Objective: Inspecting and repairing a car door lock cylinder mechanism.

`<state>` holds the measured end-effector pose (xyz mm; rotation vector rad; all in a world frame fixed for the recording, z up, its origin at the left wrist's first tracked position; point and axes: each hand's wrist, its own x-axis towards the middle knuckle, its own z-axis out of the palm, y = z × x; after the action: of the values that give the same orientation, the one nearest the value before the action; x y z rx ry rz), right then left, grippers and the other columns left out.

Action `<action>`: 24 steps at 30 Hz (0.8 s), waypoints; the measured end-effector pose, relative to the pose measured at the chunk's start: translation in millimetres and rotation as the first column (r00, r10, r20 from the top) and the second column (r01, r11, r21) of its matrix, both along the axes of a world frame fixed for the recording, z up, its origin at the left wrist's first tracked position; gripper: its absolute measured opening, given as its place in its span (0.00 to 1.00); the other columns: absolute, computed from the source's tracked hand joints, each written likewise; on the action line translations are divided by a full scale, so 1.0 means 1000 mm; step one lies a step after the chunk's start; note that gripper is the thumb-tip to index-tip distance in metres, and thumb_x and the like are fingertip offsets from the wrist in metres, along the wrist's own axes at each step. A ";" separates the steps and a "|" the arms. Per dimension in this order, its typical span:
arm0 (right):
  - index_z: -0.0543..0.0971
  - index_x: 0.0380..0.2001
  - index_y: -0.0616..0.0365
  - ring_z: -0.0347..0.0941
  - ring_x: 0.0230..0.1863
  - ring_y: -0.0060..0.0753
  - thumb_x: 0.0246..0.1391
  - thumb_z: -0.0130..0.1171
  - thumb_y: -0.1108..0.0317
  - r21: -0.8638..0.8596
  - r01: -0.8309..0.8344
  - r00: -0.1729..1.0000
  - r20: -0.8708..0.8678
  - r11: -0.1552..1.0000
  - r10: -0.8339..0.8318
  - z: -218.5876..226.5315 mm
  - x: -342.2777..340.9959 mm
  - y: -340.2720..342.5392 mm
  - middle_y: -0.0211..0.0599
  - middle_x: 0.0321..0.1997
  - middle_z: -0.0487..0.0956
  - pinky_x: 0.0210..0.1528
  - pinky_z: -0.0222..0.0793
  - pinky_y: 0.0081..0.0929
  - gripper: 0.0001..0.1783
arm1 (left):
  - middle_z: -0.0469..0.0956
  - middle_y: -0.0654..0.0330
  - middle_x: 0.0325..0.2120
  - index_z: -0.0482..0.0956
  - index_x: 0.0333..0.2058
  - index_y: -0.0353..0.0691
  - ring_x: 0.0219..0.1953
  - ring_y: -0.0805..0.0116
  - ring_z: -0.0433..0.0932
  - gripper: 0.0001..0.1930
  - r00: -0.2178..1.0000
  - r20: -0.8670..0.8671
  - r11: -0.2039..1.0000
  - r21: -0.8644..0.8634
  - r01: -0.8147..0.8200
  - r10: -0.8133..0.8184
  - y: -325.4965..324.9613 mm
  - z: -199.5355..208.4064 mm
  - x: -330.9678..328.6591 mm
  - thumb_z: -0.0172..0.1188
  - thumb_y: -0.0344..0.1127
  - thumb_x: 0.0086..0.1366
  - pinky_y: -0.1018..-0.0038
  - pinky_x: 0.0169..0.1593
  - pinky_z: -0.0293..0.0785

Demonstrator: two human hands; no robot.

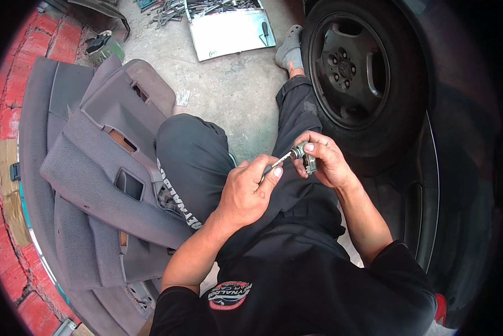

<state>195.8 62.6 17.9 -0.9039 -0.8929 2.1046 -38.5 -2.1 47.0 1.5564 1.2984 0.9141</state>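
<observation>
In front of my lap, my left hand (247,191) is closed around a small screwdriver (283,159) with a dark handle and a thin metal shaft. The shaft points up and right, its tip at the round end of a small metal mechanism (309,163). My right hand (328,161) grips that mechanism between thumb and fingers. It has a round ringed end and a greyish body, partly hidden by the fingers. Whether the tip is inside the round end or only touching it, I cannot tell.
Grey car door panels (111,162) lean in a stack against a red brick wall (5,224) on my left. A car wheel (349,70) stands close on the right, beside the dark car body (458,196). Ahead lie an open metal toolbox (229,36) and a green bucket (107,51).
</observation>
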 end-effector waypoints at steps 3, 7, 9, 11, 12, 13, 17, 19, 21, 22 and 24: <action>0.82 0.47 0.65 0.78 0.28 0.24 0.70 0.61 0.63 0.047 -0.026 0.994 0.106 0.999 0.021 0.006 0.003 0.002 0.36 0.31 0.83 0.30 0.74 0.24 0.14 | 0.78 0.59 0.22 0.83 0.44 0.34 0.21 0.73 0.72 0.11 0.996 0.093 0.985 -0.171 0.003 0.013 -0.001 0.004 -0.001 0.61 0.37 0.76 0.73 0.29 0.70; 0.83 0.51 0.65 0.77 0.29 0.21 0.68 0.65 0.64 0.157 -0.172 0.956 0.266 0.973 0.126 0.024 0.012 0.008 0.32 0.31 0.82 0.32 0.73 0.23 0.15 | 0.74 0.65 0.19 0.82 0.44 0.34 0.21 0.79 0.69 0.13 0.969 0.236 0.937 -0.350 0.020 0.067 -0.001 -0.005 -0.004 0.60 0.40 0.77 0.75 0.27 0.66; 0.84 0.52 0.65 0.75 0.29 0.20 0.68 0.66 0.66 0.177 -0.258 0.908 0.381 0.950 0.176 0.030 0.014 0.009 0.29 0.31 0.82 0.33 0.72 0.22 0.16 | 0.74 0.63 0.19 0.81 0.44 0.34 0.21 0.76 0.70 0.12 0.981 0.190 0.957 -0.290 0.020 0.037 0.000 -0.002 -0.001 0.61 0.39 0.77 0.73 0.27 0.67; 0.84 0.52 0.64 0.75 0.30 0.19 0.67 0.66 0.66 0.175 -0.269 0.909 0.373 0.947 0.189 0.028 0.011 0.005 0.28 0.32 0.82 0.35 0.73 0.22 0.16 | 0.75 0.61 0.20 0.81 0.44 0.34 0.20 0.73 0.71 0.11 0.990 0.139 0.974 -0.228 0.018 0.015 0.000 -0.003 0.000 0.62 0.38 0.76 0.72 0.28 0.68; 0.84 0.53 0.64 0.74 0.31 0.18 0.67 0.67 0.66 0.191 -0.325 0.890 0.392 0.926 0.232 0.031 0.005 -0.001 0.27 0.32 0.82 0.35 0.73 0.21 0.16 | 0.76 0.59 0.21 0.81 0.43 0.34 0.22 0.68 0.72 0.10 0.999 0.021 0.999 -0.027 0.034 -0.033 0.001 -0.008 -0.001 0.62 0.37 0.75 0.69 0.29 0.70; 0.84 0.53 0.64 0.74 0.31 0.17 0.67 0.67 0.65 0.206 -0.381 0.869 0.412 0.901 0.273 0.033 -0.001 -0.006 0.27 0.33 0.82 0.35 0.73 0.21 0.16 | 0.78 0.56 0.22 0.81 0.42 0.34 0.23 0.62 0.74 0.10 0.993 -0.105 0.983 0.171 0.073 -0.056 0.002 -0.011 -0.003 0.63 0.36 0.73 0.67 0.31 0.71; 0.84 0.53 0.62 0.73 0.31 0.15 0.65 0.69 0.65 0.228 -0.313 0.848 0.505 0.922 0.163 0.049 -0.001 -0.007 0.26 0.35 0.82 0.36 0.72 0.21 0.18 | 0.81 0.52 0.26 0.83 0.42 0.35 0.27 0.53 0.77 0.08 0.996 -0.078 0.993 0.108 0.056 -0.048 0.001 0.014 -0.012 0.64 0.34 0.71 0.63 0.34 0.73; 0.84 0.53 0.62 0.75 0.34 0.16 0.64 0.71 0.65 0.256 -0.353 0.812 0.561 0.900 0.159 0.051 0.001 -0.002 0.27 0.36 0.83 0.39 0.73 0.22 0.18 | 0.81 0.53 0.26 0.85 0.42 0.36 0.26 0.53 0.76 0.07 0.990 -0.127 0.994 0.083 0.071 -0.060 -0.001 0.018 -0.015 0.65 0.34 0.70 0.62 0.35 0.73; 0.85 0.52 0.62 0.78 0.38 0.20 0.62 0.72 0.66 0.425 -0.408 0.808 0.581 0.808 0.103 0.049 0.004 0.003 0.31 0.38 0.85 0.43 0.75 0.25 0.18 | 0.81 0.53 0.25 0.85 0.42 0.37 0.26 0.53 0.76 0.07 0.982 -0.175 0.996 0.052 0.077 -0.067 -0.001 0.025 -0.015 0.65 0.33 0.70 0.62 0.35 0.73; 0.85 0.52 0.62 0.78 0.38 0.20 0.62 0.72 0.66 0.425 -0.409 0.807 0.582 0.808 0.102 0.050 0.006 0.004 0.31 0.38 0.85 0.43 0.75 0.25 0.18 | 0.81 0.53 0.25 0.85 0.43 0.37 0.25 0.52 0.75 0.08 0.972 -0.222 0.996 0.019 0.083 -0.076 0.000 0.028 -0.014 0.65 0.33 0.69 0.61 0.34 0.73; 0.85 0.51 0.61 0.81 0.42 0.28 0.60 0.73 0.66 0.438 -0.475 0.778 0.615 0.763 0.132 0.056 0.009 0.007 0.37 0.40 0.87 0.47 0.76 0.29 0.18 | 0.81 0.54 0.24 0.85 0.43 0.38 0.24 0.52 0.75 0.08 0.966 -0.241 0.995 0.004 0.095 -0.091 0.002 0.032 -0.015 0.65 0.33 0.69 0.61 0.35 0.72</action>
<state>204.5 69.8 73.5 -1.0884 -1.9977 1.6386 -53.1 -0.4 79.2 1.7672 1.3743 0.6934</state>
